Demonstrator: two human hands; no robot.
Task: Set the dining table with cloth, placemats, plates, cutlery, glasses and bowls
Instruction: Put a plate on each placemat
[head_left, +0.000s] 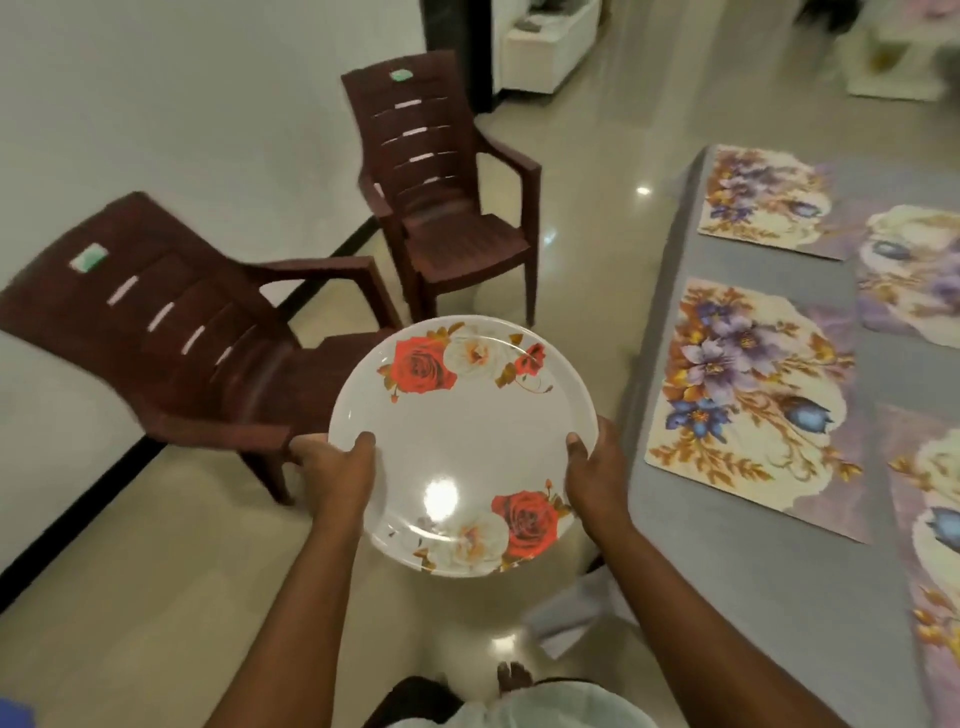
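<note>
Right now your counter (769, 597) fills the right side of the view, draped in a grey cloth (675, 545) that hangs over its near edge, and floral placemats lie flat on it: the nearest one (753, 410) with purple and blue blossoms, a second (763, 202) farther along the same edge, and more cut off by the frame on the right (how many in all you cannot tell from this view). To your left two dark brown plastic chairs stand on the glossy tiled floor (156, 571), the nearer chair (171, 332) angled toward you and the farther chair (441, 208) by the wall, well apart from the counter. You hold a white plate (462, 447) printed with red and cream roses out over the floor, between the nearer chair and the counter's edge, roughly level and touching neither. Your left hand (337, 473) grips its left rim, thumb curled over the top; your right hand (597, 473) grips the right rim the same way, the fingers of both wrapped underneath.
</note>
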